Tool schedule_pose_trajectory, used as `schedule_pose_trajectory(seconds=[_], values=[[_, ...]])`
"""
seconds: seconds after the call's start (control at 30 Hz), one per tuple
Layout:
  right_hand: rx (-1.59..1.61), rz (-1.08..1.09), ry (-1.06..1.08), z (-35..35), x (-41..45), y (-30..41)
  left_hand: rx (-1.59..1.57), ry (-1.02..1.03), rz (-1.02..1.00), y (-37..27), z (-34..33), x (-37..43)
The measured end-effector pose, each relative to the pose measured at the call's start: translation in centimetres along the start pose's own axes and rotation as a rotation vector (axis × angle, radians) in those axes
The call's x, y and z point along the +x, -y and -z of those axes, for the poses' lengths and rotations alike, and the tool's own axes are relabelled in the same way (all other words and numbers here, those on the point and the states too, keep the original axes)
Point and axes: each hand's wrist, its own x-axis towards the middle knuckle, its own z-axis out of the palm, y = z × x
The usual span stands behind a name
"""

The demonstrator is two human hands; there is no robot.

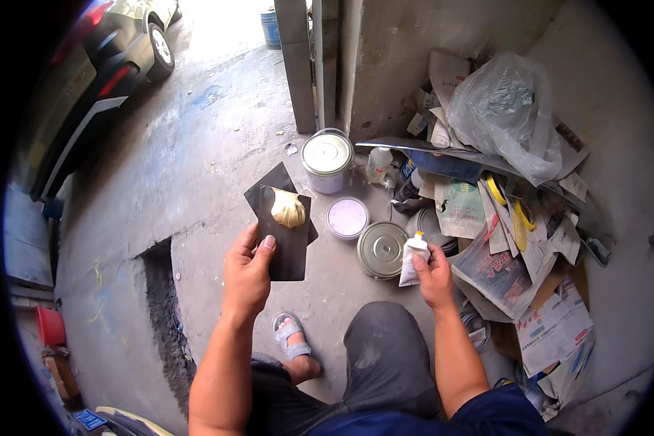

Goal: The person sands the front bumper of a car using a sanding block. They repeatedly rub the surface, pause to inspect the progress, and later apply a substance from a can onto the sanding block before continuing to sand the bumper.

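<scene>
My left hand (249, 272) grips a dark flat rectangular board (288, 253) by its left edge, thumb on top. A dollop of cream-coloured paste, like body filler, (288, 209) sits near the board's far end. Behind it shows a second dark square sheet (272, 179), mostly covered; whether my hand holds it too I cannot tell. My right hand (435, 275) holds a white squeeze tube (414, 261) with its yellow-orange tip upward. Just left of the tube stands a round metal can (382, 249) with a lid, on the concrete floor.
Ahead stand a lidded pail (327, 158), a tub with a pale lilac top (347, 218) and a clear bottle (379, 164). Newspapers (493, 272), yellow tape rolls (524, 213) and a plastic bag (504, 109) heap up at right. A floor trench (166, 305) and a car (95, 92) lie left.
</scene>
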Motion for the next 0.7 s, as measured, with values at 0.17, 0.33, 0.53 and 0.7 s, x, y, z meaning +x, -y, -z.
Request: schedule_pose_trajectory(seconds=[0.17, 0.33, 0.53, 0.7], values=[[0.183, 0.029, 0.169, -6.2, 2.1, 5.6, 0.09, 0.0, -0.013, 0.8, 0.0, 0.6], [0.348, -0.007, 0.259, -10.0, 2.8, 7.0, 0.133, -0.014, -0.05, 1.3, -0.8, 0.9], [0.339, -0.136, 0.309, -11.6, 3.3, 7.0, 0.165, 0.007, -0.058, 1.9, -0.9, 1.2], [0.447, -0.148, 0.311, -12.3, 3.1, 7.2, 0.192, 0.008, -0.052, 1.9, -1.1, 1.2]])
